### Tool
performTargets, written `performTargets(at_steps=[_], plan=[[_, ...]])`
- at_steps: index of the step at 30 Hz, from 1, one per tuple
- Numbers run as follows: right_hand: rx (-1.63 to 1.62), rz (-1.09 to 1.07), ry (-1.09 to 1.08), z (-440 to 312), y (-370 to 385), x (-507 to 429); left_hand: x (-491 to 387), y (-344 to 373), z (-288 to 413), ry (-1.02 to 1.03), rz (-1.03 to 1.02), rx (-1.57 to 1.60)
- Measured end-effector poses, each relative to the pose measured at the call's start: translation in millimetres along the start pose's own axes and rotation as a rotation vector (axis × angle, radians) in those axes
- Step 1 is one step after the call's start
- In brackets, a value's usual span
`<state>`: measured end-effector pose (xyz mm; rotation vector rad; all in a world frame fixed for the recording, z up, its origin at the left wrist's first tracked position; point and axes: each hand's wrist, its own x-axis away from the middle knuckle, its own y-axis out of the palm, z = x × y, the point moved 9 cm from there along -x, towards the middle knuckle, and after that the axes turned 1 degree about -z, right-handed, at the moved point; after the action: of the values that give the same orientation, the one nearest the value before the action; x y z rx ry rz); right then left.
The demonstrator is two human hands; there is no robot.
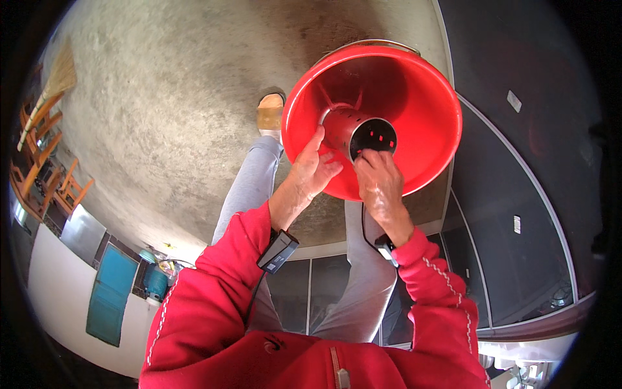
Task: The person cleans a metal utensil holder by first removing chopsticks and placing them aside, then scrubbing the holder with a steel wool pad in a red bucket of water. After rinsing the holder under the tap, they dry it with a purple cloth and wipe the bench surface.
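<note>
A perforated metal cylinder, resembling a utensil holder, lies tilted inside a red plastic bucket. Its round open mouth faces me, and red shows through small holes in its wall. My right hand pinches the near rim of the cylinder, its fingertips partly hidden at the mouth. Beside the cylinder's left side is my left hand, thumb raised along the wall and the other fingers spread below. Whether the left fingers press on the metal is not clear. Both hands look wet.
The bucket's wire handle rests at its far rim. Dark cabinet doors run along the right. A straw broom and wooden chairs stand at the left. My slippered foot is on the concrete floor, beside the bucket.
</note>
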<state>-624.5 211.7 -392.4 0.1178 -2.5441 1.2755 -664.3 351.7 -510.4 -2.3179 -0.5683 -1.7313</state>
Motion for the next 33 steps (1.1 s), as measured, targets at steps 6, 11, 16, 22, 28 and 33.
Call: performTargets(at_steps=[6,11,16,22,28,33], plan=[[-0.002,-0.029,-0.091,-38,-39,7,29,67,-10,-0.044,-0.620,0.210],[-0.259,-0.196,-0.009,-33,-43,5,28,76,13,0.124,-0.610,0.230],[-0.724,-0.155,0.141,-4,-20,-20,17,72,8,0.097,-0.547,0.240],[-1.784,-0.029,1.065,39,102,-4,6,59,-16,0.047,-0.383,0.198],[-1.934,-0.164,1.061,41,133,-1,6,50,-12,0.105,-0.316,0.135],[-2.003,-0.158,1.009,39,138,4,8,56,-7,0.195,-0.344,0.050]])
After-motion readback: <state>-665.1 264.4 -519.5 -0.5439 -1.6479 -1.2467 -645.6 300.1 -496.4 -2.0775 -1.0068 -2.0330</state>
